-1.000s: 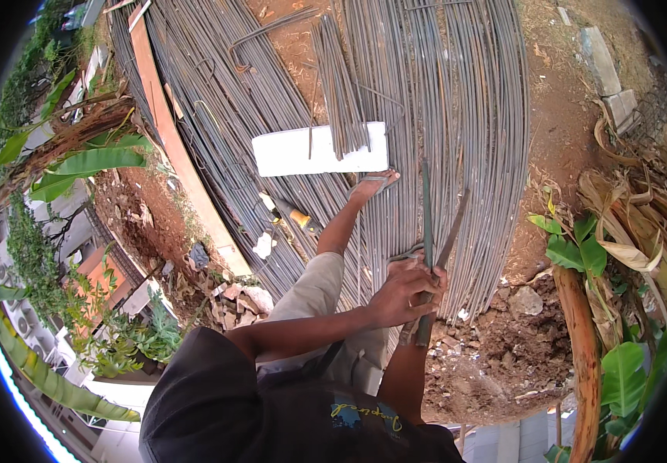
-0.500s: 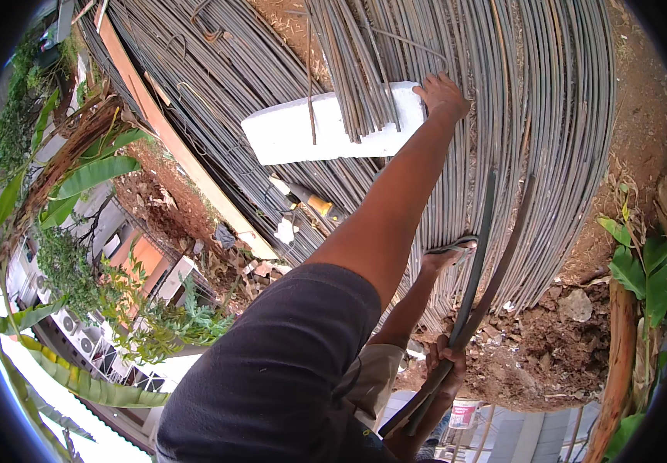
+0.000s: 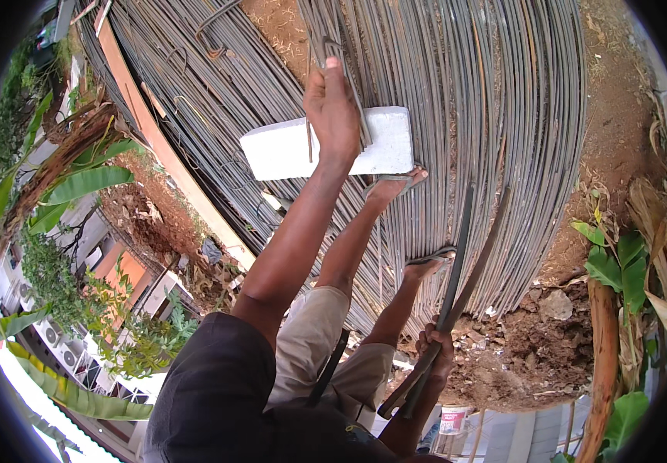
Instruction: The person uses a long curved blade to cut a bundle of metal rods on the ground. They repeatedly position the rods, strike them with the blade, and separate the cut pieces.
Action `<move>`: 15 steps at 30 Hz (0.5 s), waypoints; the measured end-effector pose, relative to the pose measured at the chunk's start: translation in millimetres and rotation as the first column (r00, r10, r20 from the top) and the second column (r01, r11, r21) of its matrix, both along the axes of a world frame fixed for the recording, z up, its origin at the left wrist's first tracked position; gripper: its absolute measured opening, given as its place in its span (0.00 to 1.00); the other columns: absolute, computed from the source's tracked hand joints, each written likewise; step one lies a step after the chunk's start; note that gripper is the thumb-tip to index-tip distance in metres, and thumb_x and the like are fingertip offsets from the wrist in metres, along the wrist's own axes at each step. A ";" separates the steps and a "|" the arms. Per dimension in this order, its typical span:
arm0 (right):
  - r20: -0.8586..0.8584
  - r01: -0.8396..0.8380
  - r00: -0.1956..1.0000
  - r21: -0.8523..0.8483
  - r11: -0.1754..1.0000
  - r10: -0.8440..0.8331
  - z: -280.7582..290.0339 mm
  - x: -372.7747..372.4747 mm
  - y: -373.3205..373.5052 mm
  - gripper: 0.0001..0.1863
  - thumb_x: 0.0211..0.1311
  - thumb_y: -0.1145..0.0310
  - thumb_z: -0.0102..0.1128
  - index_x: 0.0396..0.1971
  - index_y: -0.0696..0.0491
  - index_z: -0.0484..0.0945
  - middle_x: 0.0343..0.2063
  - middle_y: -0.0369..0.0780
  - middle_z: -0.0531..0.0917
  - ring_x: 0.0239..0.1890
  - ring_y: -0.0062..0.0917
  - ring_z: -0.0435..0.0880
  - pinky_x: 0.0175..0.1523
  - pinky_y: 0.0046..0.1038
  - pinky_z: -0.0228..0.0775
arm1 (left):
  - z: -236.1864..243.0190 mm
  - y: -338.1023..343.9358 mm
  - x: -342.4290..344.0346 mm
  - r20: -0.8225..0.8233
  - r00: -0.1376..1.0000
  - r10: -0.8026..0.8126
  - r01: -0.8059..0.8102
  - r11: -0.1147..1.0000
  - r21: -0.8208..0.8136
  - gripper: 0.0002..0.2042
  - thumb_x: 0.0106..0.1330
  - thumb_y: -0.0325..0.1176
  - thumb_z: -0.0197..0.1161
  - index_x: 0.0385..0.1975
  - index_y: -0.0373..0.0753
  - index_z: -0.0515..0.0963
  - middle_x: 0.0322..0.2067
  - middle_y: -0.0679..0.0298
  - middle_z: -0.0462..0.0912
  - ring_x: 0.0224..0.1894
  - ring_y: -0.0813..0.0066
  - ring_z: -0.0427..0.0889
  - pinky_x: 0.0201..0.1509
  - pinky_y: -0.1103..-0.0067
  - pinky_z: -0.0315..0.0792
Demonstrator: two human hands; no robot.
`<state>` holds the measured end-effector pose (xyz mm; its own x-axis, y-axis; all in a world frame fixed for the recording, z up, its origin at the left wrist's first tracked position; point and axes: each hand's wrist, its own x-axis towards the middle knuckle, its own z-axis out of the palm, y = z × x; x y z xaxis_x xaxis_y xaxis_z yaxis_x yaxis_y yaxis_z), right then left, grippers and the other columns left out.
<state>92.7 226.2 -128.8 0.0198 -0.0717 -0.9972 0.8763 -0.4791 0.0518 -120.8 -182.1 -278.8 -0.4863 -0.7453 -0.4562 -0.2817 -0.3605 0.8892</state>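
My left hand reaches forward over a white block, with curled fingers gripping among short steel rods that lie on it; exactly how many it holds is hidden. My right hand, low at the right, is wrapped round two long dark bars, which point forward over the steel. My sandaled feet stand on long rebar rods spread beneath me.
A long wooden board edges the rebar at the left, beside banana plants and a building with outdoor units. Broken soil, a tree trunk and a white bucket are at the right and below.
My left hand has left the bars in my right hand, reached past the block's right end, then moved leftward onto the short rods. My right hand keeps the bars, now lower.
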 end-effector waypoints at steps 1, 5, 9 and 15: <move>0.005 -0.008 1.000 0.017 1.000 0.008 0.5 2.0 2.2 0.23 0.57 0.69 0.67 0.53 0.53 0.74 0.23 0.32 0.70 0.19 0.19 0.70 0.23 0.21 0.66 | 18.0 -16.8 15.4 0.019 1.000 0.001 -0.004 0.994 0.114 0.21 0.82 0.48 0.57 0.25 0.49 0.62 0.18 0.79 0.58 0.19 0.90 0.54 0.20 0.82 0.50; 0.025 -0.038 0.999 0.060 0.997 0.037 -5.3 9.3 -1.4 0.24 0.55 0.68 0.69 0.53 0.53 0.74 0.23 0.33 0.72 0.19 0.20 0.71 0.23 0.22 0.66 | 20.1 -19.0 98.0 0.294 0.829 -0.476 0.492 0.870 0.019 0.22 0.82 0.48 0.57 0.24 0.42 0.67 0.18 0.74 0.59 0.25 0.85 0.57 0.27 0.77 0.60; 0.023 -0.093 0.996 0.084 0.992 0.091 -11.3 13.9 -6.5 0.23 0.56 0.68 0.68 0.52 0.53 0.74 0.23 0.33 0.72 0.20 0.20 0.71 0.24 0.22 0.65 | 38.4 17.0 108.8 0.099 0.907 -0.409 0.419 0.854 -0.309 0.23 0.83 0.50 0.55 0.27 0.42 0.66 0.18 0.73 0.60 0.21 0.85 0.55 0.23 0.78 0.55; 0.009 -0.068 0.998 0.046 0.997 0.068 -14.6 20.3 -2.0 0.23 0.59 0.67 0.66 0.53 0.53 0.73 0.23 0.33 0.72 0.22 0.20 0.71 0.25 0.22 0.65 | 59.2 -69.3 65.3 -0.171 0.980 0.105 -0.134 0.977 -0.168 0.25 0.83 0.57 0.50 0.26 0.46 0.60 0.18 0.74 0.53 0.17 0.84 0.48 0.17 0.79 0.44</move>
<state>113.0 224.1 -143.3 0.0308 -0.0240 -0.9992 0.9064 -0.4207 0.0380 -55.5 -251.4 -219.6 -0.4445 -0.8647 -0.2341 -0.0945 -0.2146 0.9721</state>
